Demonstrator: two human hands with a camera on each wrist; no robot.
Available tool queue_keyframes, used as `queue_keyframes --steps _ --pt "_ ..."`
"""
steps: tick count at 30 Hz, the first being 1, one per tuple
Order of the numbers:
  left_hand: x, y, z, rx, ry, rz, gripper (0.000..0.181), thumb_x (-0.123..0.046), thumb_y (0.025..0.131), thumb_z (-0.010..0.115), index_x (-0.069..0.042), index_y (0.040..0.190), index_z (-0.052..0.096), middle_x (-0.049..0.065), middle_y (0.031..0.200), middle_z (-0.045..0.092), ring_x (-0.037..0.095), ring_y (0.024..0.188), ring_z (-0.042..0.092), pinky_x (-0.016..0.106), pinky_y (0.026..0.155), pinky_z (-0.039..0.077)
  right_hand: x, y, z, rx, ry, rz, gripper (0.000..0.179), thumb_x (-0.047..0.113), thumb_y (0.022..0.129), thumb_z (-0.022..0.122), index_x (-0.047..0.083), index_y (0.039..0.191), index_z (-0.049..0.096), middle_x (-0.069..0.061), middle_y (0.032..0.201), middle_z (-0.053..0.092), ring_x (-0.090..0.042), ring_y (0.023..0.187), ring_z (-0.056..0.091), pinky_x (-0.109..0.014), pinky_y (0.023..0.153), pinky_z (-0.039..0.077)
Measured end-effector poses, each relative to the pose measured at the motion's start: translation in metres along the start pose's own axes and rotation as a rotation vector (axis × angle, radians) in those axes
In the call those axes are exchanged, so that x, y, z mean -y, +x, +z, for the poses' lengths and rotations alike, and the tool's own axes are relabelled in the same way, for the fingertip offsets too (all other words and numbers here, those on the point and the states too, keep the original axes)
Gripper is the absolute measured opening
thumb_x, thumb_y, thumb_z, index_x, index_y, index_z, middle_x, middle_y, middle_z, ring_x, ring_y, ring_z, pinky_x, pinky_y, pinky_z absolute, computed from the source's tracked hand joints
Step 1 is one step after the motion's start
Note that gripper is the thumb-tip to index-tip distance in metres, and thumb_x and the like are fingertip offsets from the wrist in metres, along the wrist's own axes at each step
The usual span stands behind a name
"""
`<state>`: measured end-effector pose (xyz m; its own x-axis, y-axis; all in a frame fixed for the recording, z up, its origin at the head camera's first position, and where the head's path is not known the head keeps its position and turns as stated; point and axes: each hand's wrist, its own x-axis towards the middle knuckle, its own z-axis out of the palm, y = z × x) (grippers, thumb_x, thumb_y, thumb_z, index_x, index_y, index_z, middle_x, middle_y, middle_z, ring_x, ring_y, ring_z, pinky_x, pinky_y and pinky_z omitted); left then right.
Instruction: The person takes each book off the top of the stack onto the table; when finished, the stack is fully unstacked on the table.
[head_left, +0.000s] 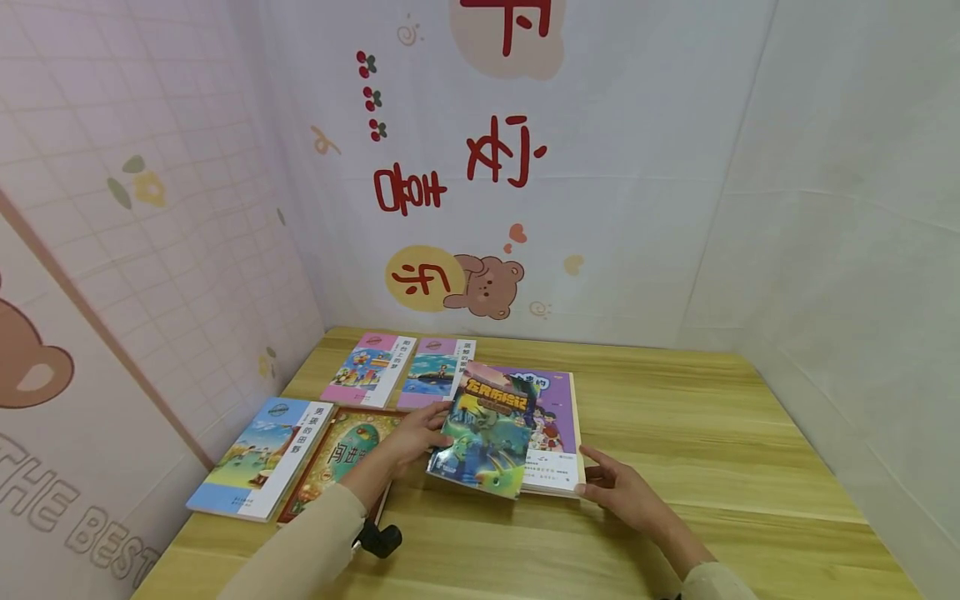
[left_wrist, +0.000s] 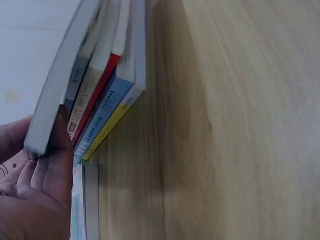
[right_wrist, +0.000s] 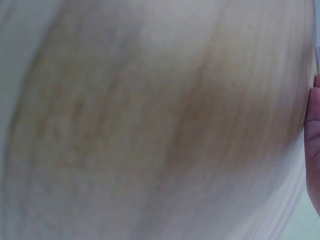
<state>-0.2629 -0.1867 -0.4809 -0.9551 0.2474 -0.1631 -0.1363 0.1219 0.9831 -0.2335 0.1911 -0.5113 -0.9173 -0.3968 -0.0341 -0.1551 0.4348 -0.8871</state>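
My left hand [head_left: 412,435] pinches the left edge of a glossy teal-green book [head_left: 487,437], which is tilted and lifted over a stack. In the left wrist view, the thumb and fingers of that hand [left_wrist: 47,182] grip its pale edge [left_wrist: 56,95]. Below lie several stacked books [left_wrist: 102,102], their spines red, blue and yellow. On top of the stack is a purple-covered book [head_left: 561,412], partly hidden by the teal one. With fingers extended, my right hand [head_left: 622,496] touches the stack's lower right edge. Only a strip of this hand [right_wrist: 313,145] shows in the right wrist view.
Left of the stack, two pink-and-white books [head_left: 367,371] [head_left: 431,375] lie behind a blue-and-white book [head_left: 258,458] and a green-and-gold book [head_left: 318,475]. The wooden table [head_left: 675,417] ends at white printed cloth walls [head_left: 622,208] behind and beside it.
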Motion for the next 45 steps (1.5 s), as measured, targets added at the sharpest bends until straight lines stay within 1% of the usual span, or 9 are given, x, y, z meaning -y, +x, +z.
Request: queue_keyframes --steps 6,15,23,29,32,35,37,42,45 --pt "0.004 -0.007 -0.004 -0.052 -0.095 -0.005 0.073 0.006 0.093 0.06 -0.006 0.157 0.028 0.032 0.151 0.034 0.031 0.103 0.063 0.039 0.074 0.052 -0.001 0.0 0.001 -0.006 0.0 0.006 0.073 0.022 0.092 0.073 -0.002 0.151 0.037 -0.026 0.123 0.062 -0.038 0.114 0.06 -0.033 0.083 0.053" --pt "0.011 -0.029 -0.015 -0.189 -0.14 -0.074 0.07 0.002 0.092 0.063 -0.008 0.155 0.034 0.032 0.155 0.024 0.045 0.129 0.044 0.041 0.081 0.048 -0.002 -0.001 0.002 -0.014 0.02 0.02 0.074 0.021 0.091 0.073 -0.002 0.151 0.037 -0.025 0.122 0.063 -0.037 0.114 0.06 -0.035 0.084 0.054" --pt "0.017 -0.054 -0.038 -0.244 -0.225 -0.074 0.07 0.007 0.093 0.059 -0.006 0.156 0.029 0.031 0.156 0.024 0.029 0.109 0.06 0.037 0.076 0.054 -0.001 -0.001 0.003 -0.019 0.035 0.026 0.073 0.02 0.091 0.073 -0.002 0.151 0.037 -0.026 0.123 0.062 -0.038 0.115 0.06 -0.038 0.084 0.054" --pt "0.023 -0.072 -0.063 -0.25 -0.129 -0.113 0.07 0.001 0.096 0.058 -0.008 0.158 0.026 0.032 0.158 0.014 0.035 0.117 0.056 0.036 0.072 0.049 0.001 -0.002 0.002 -0.02 0.024 0.031 0.073 0.02 0.091 0.073 -0.001 0.151 0.037 -0.026 0.124 0.061 -0.038 0.116 0.059 -0.04 0.086 0.053" --pt "0.026 -0.077 -0.067 -0.24 -0.082 -0.127 0.07 0.002 0.095 0.06 -0.007 0.157 0.027 0.034 0.156 0.017 0.031 0.099 0.061 0.033 0.062 0.043 0.002 -0.002 0.002 -0.029 0.008 0.04 0.073 0.021 0.091 0.074 -0.001 0.151 0.038 -0.026 0.124 0.062 -0.039 0.116 0.059 -0.042 0.087 0.053" --pt "0.027 -0.08 -0.064 -0.224 -0.047 -0.134 0.071 0.002 0.094 0.06 -0.005 0.156 0.029 0.035 0.155 0.018 0.033 0.079 0.056 0.033 0.055 0.034 0.002 -0.002 0.003 -0.031 0.002 0.039 0.073 0.021 0.091 0.074 -0.001 0.151 0.038 -0.026 0.123 0.062 -0.039 0.116 0.059 -0.041 0.087 0.053" --pt "0.027 -0.082 -0.061 -0.22 -0.02 -0.127 0.07 0.003 0.093 0.061 -0.002 0.155 0.029 0.037 0.154 0.019 0.036 0.095 0.061 0.031 0.057 0.038 0.002 -0.001 0.004 -0.028 -0.003 0.033 0.073 0.021 0.091 0.074 -0.001 0.15 0.038 -0.026 0.123 0.062 -0.039 0.115 0.059 -0.039 0.087 0.053" --pt "0.025 -0.081 -0.051 -0.252 -0.007 -0.114 0.07 0.007 0.09 0.062 -0.001 0.153 0.033 0.038 0.152 0.025 0.042 0.102 0.06 0.031 0.062 0.046 0.001 0.0 0.004 -0.024 -0.003 0.025 0.073 0.021 0.091 0.074 -0.002 0.151 0.038 -0.025 0.122 0.063 -0.037 0.114 0.06 -0.033 0.085 0.053" --pt "0.027 -0.079 -0.047 -0.273 -0.009 -0.13 0.07 0.008 0.089 0.063 -0.003 0.153 0.036 0.036 0.151 0.028 0.025 0.064 0.052 0.031 0.054 0.037 0.002 -0.001 0.003 -0.022 0.009 0.023 0.073 0.02 0.091 0.073 -0.002 0.151 0.037 -0.026 0.123 0.062 -0.037 0.114 0.06 -0.031 0.083 0.053"
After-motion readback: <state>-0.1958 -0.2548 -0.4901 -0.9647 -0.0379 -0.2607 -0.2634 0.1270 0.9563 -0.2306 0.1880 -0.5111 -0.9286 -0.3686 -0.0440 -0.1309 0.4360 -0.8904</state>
